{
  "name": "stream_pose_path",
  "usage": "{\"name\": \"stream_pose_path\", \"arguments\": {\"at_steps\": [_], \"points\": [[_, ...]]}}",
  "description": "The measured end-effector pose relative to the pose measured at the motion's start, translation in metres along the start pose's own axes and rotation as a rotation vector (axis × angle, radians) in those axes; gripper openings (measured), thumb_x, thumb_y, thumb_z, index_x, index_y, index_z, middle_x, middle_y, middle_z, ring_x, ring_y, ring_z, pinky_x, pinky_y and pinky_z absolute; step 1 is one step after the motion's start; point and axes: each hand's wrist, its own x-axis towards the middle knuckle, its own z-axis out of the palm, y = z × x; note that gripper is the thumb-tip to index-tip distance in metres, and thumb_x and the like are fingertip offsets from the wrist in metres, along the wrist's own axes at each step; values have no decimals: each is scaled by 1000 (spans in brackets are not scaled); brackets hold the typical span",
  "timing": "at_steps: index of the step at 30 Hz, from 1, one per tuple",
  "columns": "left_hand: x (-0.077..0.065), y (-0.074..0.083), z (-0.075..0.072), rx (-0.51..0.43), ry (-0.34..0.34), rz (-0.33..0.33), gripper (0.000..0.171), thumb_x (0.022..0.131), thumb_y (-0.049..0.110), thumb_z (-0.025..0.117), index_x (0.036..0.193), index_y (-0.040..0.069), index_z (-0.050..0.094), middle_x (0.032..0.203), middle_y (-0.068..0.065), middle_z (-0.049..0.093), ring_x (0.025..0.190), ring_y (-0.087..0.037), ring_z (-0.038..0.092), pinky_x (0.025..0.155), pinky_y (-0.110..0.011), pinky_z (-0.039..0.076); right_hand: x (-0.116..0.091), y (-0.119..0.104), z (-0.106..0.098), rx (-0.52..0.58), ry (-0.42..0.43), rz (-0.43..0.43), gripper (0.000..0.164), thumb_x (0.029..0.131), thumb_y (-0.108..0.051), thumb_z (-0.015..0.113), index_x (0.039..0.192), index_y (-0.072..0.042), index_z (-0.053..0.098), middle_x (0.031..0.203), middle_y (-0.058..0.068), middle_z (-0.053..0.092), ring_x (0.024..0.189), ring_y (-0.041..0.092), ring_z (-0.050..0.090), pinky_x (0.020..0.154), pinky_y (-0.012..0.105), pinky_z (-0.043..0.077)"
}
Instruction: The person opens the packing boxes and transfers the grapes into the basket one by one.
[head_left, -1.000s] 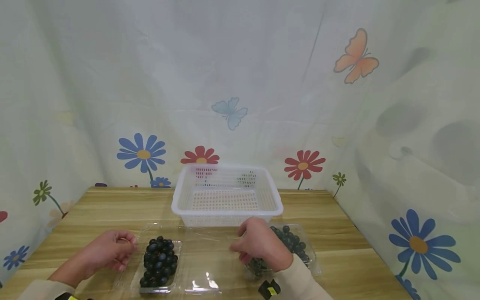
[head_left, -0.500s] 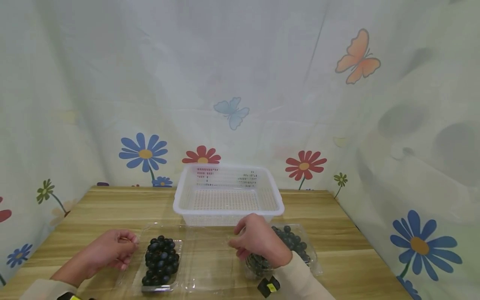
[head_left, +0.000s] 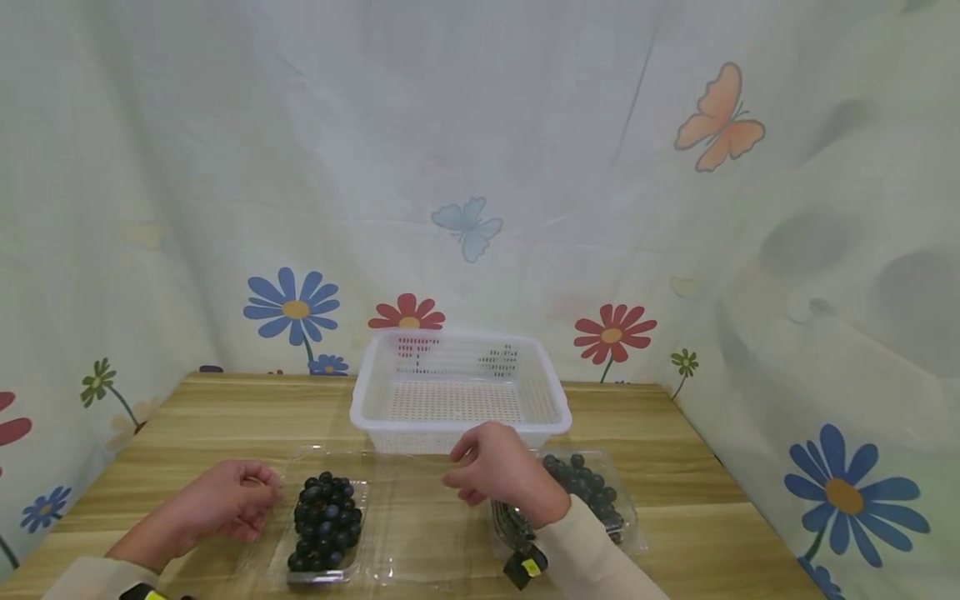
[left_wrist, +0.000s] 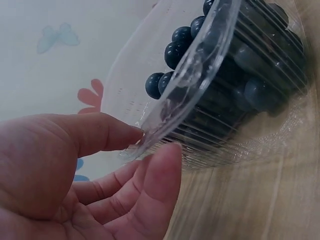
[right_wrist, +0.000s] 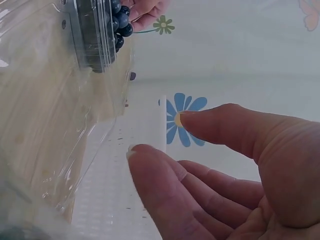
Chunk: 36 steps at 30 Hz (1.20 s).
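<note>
A clear plastic clamshell box of dark grapes stands at the front left, its transparent lid folded open to the right. At the box's left edge my left hand pinches the rim between thumb and index finger; the left wrist view shows the rim at the fingertips. My right hand hovers over the lid's right side, holding nothing. A gap separates its thumb from its index finger in the right wrist view. Partly behind the right hand sits a second clear box with dark grapes.
Behind the boxes, a white perforated basket stands near the back of the wooden table. A patterned curtain hangs beyond the table and along both sides.
My right hand has shifted left, away from the second box, uncovering more of it. The left hand stays at the first box's edge. The view has drifted slightly.
</note>
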Motion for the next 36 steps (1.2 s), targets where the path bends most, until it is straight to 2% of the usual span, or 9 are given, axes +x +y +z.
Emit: {"name": "stream_pose_path", "arguments": {"at_steps": [6,10,17,24,29,36], "points": [[2,6,7,118,85,-34,29,97,16,64,116,-5,61,88,-8,64,73,-21,64,64,-37,63,9,-12,6,-87,16,-42,23,80,-17,87,95,-4,74,76,0,73,64,16,70,59,30,60],[1,11,11,184,111,-45,28,95,14,66,114,-5,65,93,-10,67,73,-22,68,63,-38,63,16,-21,11,-158,20,-71,23,79,-21,88,93,-8,75,81,-3,74,69,11,68,61,27,58],[-1,19,15,187,96,-75,27,93,9,65,114,-7,65,92,-12,69,72,-22,71,62,-37,63,25,-33,18,-198,-11,-96,25,79,-24,89,94,-9,76,85,-6,74,78,7,66,68,26,57],[1,26,18,211,98,-153,28,91,3,65,117,-8,64,93,-12,69,73,-23,69,65,-37,64,32,-40,26,-214,-27,-92,25,78,-26,90,94,-12,77,86,-7,73,78,8,65,69,25,57],[1,28,19,217,79,-147,29,89,2,64,116,-11,62,92,-11,70,71,-22,70,65,-39,65,37,-46,31,-235,-44,-103,26,78,-26,90,95,-12,78,87,-7,73,78,7,64,69,24,56],[1,28,20,216,80,-140,31,89,1,65,117,-12,62,91,-12,70,70,-22,70,65,-39,65,47,-44,41,-186,-66,-68,39,76,-28,91,107,-9,76,95,-5,75,84,7,66,74,25,58]]}}
